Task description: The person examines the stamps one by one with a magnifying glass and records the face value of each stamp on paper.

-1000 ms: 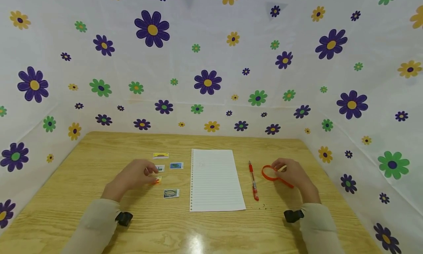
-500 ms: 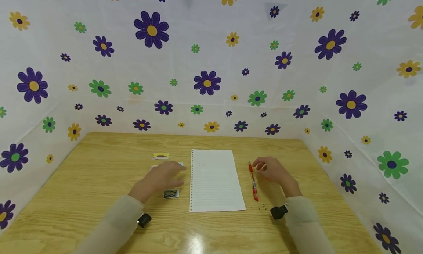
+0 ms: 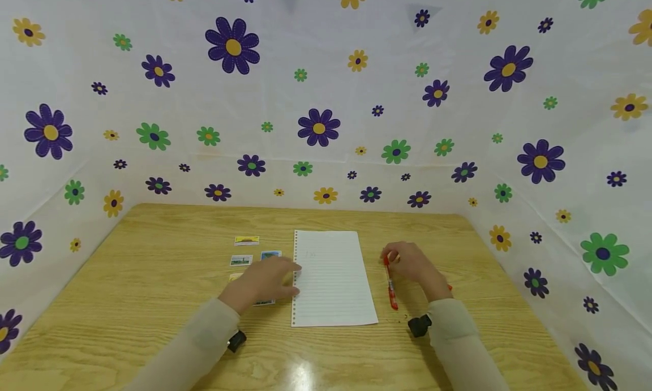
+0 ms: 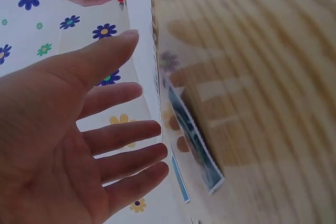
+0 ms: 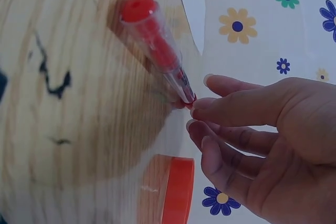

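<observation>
My left hand [image 3: 265, 280], fingers extended, hovers at the left edge of a lined sheet of paper [image 3: 333, 283]. Beneath and beside it lie small stamp-like picture pieces, including a green landscape one [image 3: 241, 260] and a blue one [image 3: 271, 254]; the hand partly covers some. In the left wrist view a picture piece [image 4: 193, 135] lies below the fingertips, apart from them. My right hand [image 3: 410, 262] pinches a red pen [image 3: 391, 292] near its writing end, with the pen lying along the table. The fingers hide part of its front in the right wrist view.
A red band [image 5: 178, 192] lies beside the right hand, mostly hidden in the head view. A yellow picture piece [image 3: 247, 240] is farther back. Small dark marks [image 5: 52, 80] show on the wooden table [image 3: 168, 232]. Flower-printed cloth [image 3: 285, 97] encloses the back and sides.
My left hand has moved right from the picture pieces to the paper's edge. The right hand has left the red band, moved left and taken hold of the pen.
</observation>
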Tool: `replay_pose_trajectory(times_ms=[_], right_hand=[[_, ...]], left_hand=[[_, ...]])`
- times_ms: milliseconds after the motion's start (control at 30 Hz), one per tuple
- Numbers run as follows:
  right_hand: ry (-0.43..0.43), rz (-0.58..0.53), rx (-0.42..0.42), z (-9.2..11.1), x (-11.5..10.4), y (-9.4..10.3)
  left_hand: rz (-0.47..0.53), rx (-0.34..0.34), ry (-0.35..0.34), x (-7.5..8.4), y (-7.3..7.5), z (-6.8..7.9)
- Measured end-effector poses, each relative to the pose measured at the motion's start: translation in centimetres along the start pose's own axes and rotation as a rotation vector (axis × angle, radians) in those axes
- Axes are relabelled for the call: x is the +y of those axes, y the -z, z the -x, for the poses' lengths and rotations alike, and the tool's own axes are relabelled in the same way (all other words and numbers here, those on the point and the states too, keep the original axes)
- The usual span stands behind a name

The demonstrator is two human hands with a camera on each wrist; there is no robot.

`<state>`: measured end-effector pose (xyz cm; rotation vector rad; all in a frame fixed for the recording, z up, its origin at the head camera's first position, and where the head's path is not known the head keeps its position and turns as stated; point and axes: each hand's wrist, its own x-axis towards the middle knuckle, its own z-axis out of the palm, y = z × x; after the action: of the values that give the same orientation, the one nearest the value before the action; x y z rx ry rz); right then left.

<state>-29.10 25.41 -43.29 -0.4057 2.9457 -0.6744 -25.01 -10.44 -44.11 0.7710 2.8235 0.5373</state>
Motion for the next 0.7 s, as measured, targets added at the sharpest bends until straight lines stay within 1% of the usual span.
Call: replay_pose_trajectory(times_ms=[133,233,433,700], right_hand=[[-0.020,0.015,-0.011,-0.16,-0.14,-0.08],[-0.011,0.035,-0.026,-0.29,-0.18,-0.05],[0.013,0.081,-0.050,-0.59,-0.20,-0.24],[0.028,0.111,-0.054,-0.85,-0.05,-0.65]], left_hand=[[-0.027,-0.002,0.022,0.20,-0.26,0.15],[-0.049,0.003,0.021,0.25,-0.51,0.15],[-0.023,0.009,0.035,0.52,-0.54,0.20],[-0.035,-0.015,0.053,0.59,-0.55,0.16]])
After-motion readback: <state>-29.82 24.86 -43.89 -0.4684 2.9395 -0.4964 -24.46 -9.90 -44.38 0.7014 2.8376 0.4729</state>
